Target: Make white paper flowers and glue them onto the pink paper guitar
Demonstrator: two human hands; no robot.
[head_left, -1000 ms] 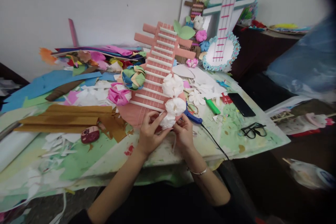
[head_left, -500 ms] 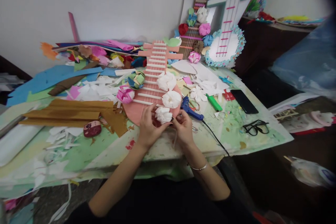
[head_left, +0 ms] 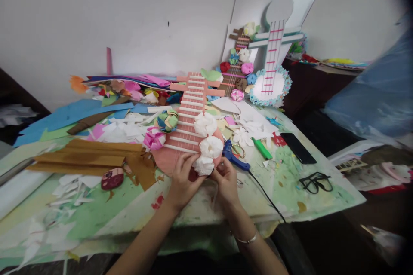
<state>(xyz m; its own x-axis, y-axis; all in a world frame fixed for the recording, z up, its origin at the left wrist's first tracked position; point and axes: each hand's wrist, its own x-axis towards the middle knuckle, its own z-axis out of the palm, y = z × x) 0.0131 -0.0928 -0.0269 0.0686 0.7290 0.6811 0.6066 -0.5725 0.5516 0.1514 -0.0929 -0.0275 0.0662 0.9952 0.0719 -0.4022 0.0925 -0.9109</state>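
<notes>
A pink paper guitar (head_left: 188, 125) with white rungs lies flat on the table. Three white paper flowers run down its right side; the lowest white flower (head_left: 203, 166) sits at the rounded bottom edge. My left hand (head_left: 182, 180) pinches this flower from the left, fingers curled against it and the pink board. My right hand (head_left: 225, 178) presses on it from the right, fingertips closed on its petals. A pink-and-white flower (head_left: 154, 138) and a green-blue flower (head_left: 168, 120) sit on the guitar's left side.
A blue glue gun (head_left: 235, 158) with a black cord lies just right of my hands, beside a green tube (head_left: 261, 148), a phone (head_left: 298, 148) and black glasses (head_left: 315, 181). Brown folded paper (head_left: 87, 157) and scraps cover the left. Two finished paper guitars (head_left: 270, 70) lean against the wall.
The pink guitar was tilted up a second ago and now lies flat on the table. Both hands stayed on the lowest white flower. My view has tipped upward.
</notes>
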